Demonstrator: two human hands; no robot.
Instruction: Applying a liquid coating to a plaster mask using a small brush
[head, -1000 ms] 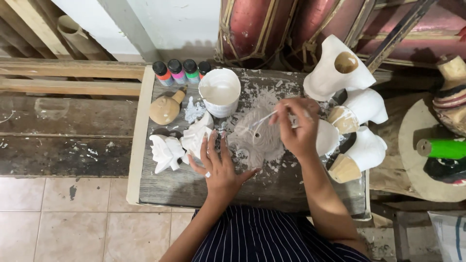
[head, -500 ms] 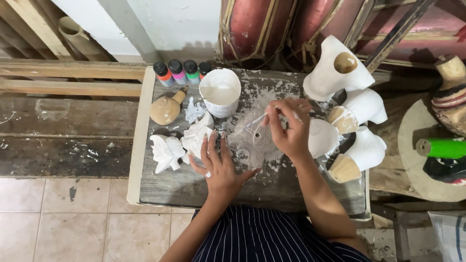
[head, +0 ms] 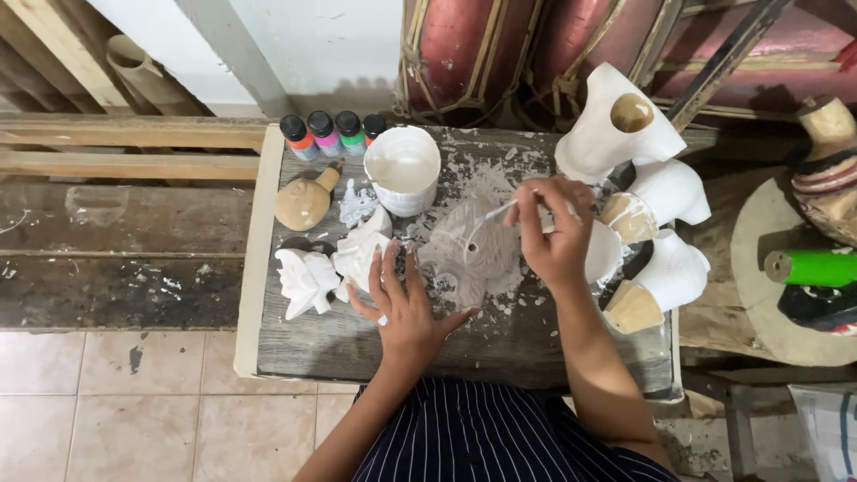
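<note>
Seen from above: a paint-spattered wooden table. Left hand spread flat, fingers apart, fingertips touching a white-painted carved figure lying near the table's middle, not closed around it. Right hand pinched shut on a thin brush, brush tip angled down and to the left over a pale round patch of dried white paint between the two hands. Just left of the touched figure, a second white carved figure, close beside it; whether the two touch, impossible to tell. Behind them, a white tub of paint, open, near the table's far edge. Left of the tub, a row of four small paint bottles with dark caps, and below these an unpainted wooden figure lying on its side. Along the right edge of the table, three white-painted hollow carvings stacked close together, bare wood showing at their openings. Further right, off the table, a green cylinder on a round wooden board. Dark striped clothing at the bottom edge.
</note>
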